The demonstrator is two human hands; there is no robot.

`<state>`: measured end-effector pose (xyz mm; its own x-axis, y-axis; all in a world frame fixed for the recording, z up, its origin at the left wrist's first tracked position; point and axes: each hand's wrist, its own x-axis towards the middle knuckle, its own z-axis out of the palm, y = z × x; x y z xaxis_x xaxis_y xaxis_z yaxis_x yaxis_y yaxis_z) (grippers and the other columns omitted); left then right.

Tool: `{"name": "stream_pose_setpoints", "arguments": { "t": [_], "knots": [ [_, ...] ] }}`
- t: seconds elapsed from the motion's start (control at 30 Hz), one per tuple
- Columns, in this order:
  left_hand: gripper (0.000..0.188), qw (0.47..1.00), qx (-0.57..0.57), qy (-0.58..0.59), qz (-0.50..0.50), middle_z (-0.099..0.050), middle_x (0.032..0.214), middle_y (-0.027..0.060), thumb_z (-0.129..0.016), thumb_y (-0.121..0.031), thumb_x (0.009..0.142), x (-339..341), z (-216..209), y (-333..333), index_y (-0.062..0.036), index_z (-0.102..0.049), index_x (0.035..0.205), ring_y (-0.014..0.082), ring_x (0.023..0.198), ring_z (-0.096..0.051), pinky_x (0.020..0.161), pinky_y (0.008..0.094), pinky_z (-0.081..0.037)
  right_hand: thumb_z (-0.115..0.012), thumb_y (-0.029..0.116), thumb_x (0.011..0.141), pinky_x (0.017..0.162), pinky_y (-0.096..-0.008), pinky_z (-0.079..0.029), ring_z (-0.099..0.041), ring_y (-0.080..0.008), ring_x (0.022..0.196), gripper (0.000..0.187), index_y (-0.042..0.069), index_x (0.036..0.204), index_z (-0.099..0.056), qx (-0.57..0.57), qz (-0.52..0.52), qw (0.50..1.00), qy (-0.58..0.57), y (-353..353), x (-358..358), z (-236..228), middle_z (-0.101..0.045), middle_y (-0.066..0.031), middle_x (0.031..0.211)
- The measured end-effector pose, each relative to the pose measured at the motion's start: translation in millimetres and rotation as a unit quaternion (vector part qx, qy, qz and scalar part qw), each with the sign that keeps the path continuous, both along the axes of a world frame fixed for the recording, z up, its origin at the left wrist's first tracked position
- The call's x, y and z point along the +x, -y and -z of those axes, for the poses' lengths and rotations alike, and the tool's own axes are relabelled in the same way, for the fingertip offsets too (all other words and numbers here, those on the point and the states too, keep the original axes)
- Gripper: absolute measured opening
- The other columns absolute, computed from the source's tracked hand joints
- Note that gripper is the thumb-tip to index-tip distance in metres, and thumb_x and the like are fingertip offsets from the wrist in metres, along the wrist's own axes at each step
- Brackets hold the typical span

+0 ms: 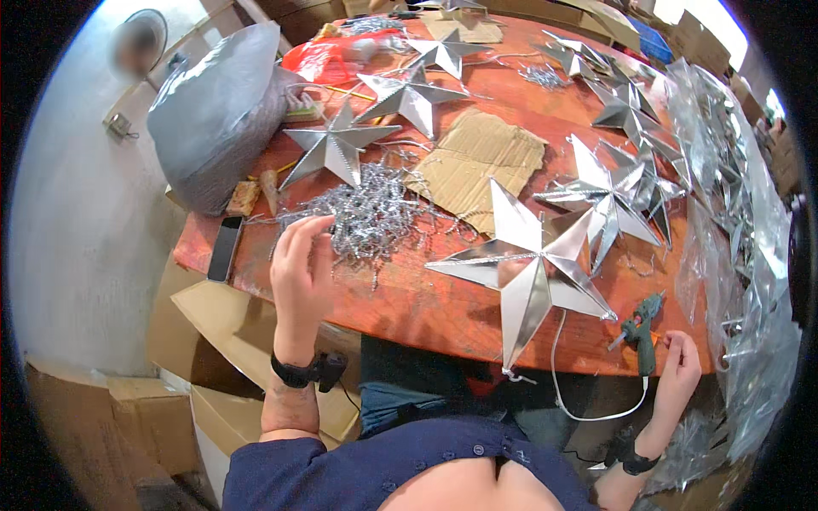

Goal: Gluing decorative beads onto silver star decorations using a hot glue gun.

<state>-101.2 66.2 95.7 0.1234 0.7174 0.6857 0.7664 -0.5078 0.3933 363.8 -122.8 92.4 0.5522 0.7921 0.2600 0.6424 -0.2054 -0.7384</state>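
Observation:
My left hand (300,268) hovers at the near left edge of a heap of curly silver tinsel strips (371,209), its fingers loosely bent and apart. On the table's near right edge lies a green glue gun (640,330), nozzle toward the star. Just right of its handle is my right hand (679,370), fingers slightly curled and not wrapped round the gun. A large shiny silver star (538,264) lies between my hands, tinsel trim along some ridges. One of its points reaches past the table's front edge, with a small loop at the tip.
More silver stars (332,146) lie across the red table (400,298). A torn cardboard piece (481,162) lies mid-table. A phone (224,249) and a bulging grey plastic bag (213,111) are at left, clear plastic wrap (724,187) at right. A white cord (596,418) hangs off the front.

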Motion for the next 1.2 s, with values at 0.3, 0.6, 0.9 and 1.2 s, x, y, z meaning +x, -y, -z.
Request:
{"name": "stream_pose_setpoints", "arguments": {
  "t": [0.3, 0.6, 0.9, 1.2],
  "knots": [
    [0.013, 0.989, 0.013, 0.108, -0.099, -0.055, 0.079, 0.0067, -0.044, -0.005, 0.098, -49, -36, -6, -0.0011, -0.056, 0.097, 0.0151, 0.071, -0.053, 0.067, 0.0274, -0.045, -0.049, 0.019, 0.098, 0.079, -0.0338, -0.047, -0.061, -0.0247, 0.084, 0.027, -0.005, 0.097, -0.061, -0.049, 0.053, 0.987, 0.147, 4, 15, -10, -0.065, -0.0137, 0.093],
    [0.016, 0.978, 0.044, 0.204, -0.018, -0.048, 0.07, 0.0043, -0.036, -0.008, 0.097, -54, -83, -34, -0.0031, -0.047, 0.087, 0.0097, 0.061, -0.042, 0.056, 0.0239, -0.036, -0.048, 0.024, 0.098, 0.085, -0.0348, -0.046, -0.062, -0.0276, 0.093, 0.032, -0.004, 0.103, -0.062, -0.087, 0.121, 0.97, 0.194, 34, 43, -36, -0.066, -0.0156, 0.1],
    [0.016, 0.977, -0.07, 0.197, -0.031, -0.042, 0.063, 0.0018, -0.035, -0.011, 0.088, -53, -71, -31, -0.0032, -0.045, 0.078, 0.0096, 0.056, -0.04, 0.052, 0.0247, -0.033, -0.047, 0.027, 0.098, 0.081, -0.0366, -0.047, -0.061, -0.0314, 0.09, 0.034, -0.004, 0.105, -0.061, -0.192, 0.163, 0.951, 0.179, 56, 58, -27, -0.064, -0.0186, 0.1],
    [0.008, 0.988, -0.058, 0.125, -0.069, -0.05, 0.07, 0.0028, -0.055, -0.007, 0.093, -50, -74, -29, -0.0026, -0.052, 0.087, 0.0065, 0.059, -0.048, 0.052, 0.0229, -0.039, -0.047, 0.026, 0.098, 0.083, -0.038, -0.045, -0.059, -0.0344, 0.094, 0.034, -0.003, 0.107, -0.061, -0.182, 0.12, 0.954, 0.206, 32, 53, -28, -0.064, -0.019, 0.101]
  ]
}}
